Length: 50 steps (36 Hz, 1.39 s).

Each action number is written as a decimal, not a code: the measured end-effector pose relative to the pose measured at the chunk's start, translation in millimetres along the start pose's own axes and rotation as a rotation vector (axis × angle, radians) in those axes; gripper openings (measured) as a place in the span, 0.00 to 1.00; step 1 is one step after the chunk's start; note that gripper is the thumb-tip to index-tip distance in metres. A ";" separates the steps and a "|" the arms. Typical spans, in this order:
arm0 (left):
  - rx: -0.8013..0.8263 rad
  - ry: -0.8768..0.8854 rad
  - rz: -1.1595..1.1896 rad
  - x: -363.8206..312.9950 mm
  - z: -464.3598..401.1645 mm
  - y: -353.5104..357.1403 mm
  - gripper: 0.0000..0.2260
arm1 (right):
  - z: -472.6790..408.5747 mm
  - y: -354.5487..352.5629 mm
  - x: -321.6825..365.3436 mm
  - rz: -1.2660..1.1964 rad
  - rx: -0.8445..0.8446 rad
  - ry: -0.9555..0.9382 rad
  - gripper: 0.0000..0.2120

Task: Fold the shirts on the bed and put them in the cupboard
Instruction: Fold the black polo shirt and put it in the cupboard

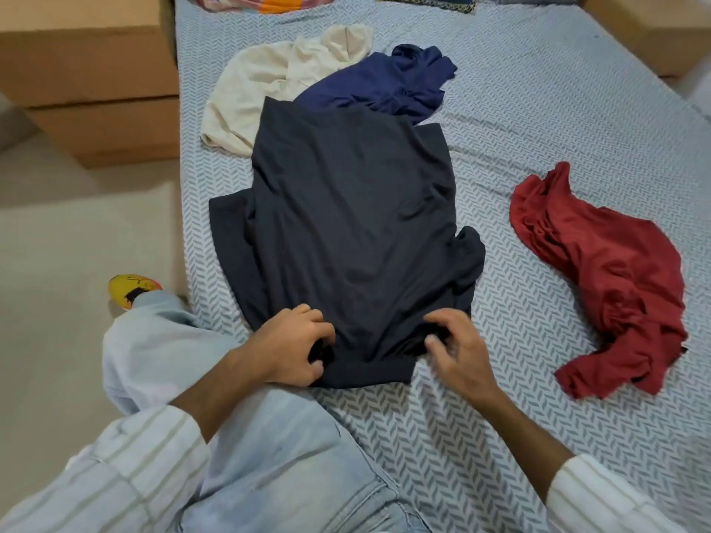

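Note:
A dark grey shirt (350,209) lies spread out lengthwise on the bed (538,109), partly folded in at its sides. My left hand (288,348) grips its near edge on the left, fingers curled into the cloth. My right hand (458,352) pinches the same near edge on the right. A navy shirt (388,82) lies crumpled beyond it, a cream shirt (261,82) lies at the far left, partly under both. A red shirt (608,278) lies crumpled to the right.
Cardboard boxes (88,71) stand on the floor left of the bed, another box (654,28) at the far right. Folded colourful cloth (261,1) lies at the head of the bed. My knee in light jeans (269,455) rests on the bed's near edge.

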<state>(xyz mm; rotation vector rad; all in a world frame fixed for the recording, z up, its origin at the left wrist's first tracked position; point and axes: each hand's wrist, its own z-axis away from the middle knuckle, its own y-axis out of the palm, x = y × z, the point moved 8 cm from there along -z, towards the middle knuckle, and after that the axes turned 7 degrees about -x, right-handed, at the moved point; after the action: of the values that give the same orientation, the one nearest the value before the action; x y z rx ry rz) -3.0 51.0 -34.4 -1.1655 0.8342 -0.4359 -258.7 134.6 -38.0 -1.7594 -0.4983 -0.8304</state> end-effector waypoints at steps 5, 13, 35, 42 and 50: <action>0.042 0.082 0.060 -46.9 -35.1 14.0 0.18 | -18.2 -26.5 -80.8 0.003 -0.190 0.780 0.17; 0.137 0.025 0.208 -105.9 -79.8 41.4 0.26 | -41.1 -14.9 -89.0 -0.198 -0.013 1.019 0.13; 0.379 -0.256 0.504 -109.9 -87.6 66.6 0.07 | -96.7 -70.2 -127.4 -1.267 -0.470 1.019 0.19; 0.358 -0.242 0.398 -113.1 -91.1 74.0 0.05 | -57.4 -98.5 -172.8 -1.047 -0.881 1.028 0.22; 0.139 -0.126 0.209 -132.1 -106.2 64.6 0.17 | -60.5 -130.7 -190.9 -0.359 -0.652 1.077 0.23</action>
<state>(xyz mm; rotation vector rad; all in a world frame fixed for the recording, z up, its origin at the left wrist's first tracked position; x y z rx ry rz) -175.2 99.2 -64.7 -0.9562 0.7940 -0.2418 -493.3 134.1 -83.9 -1.4704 0.2322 -2.1803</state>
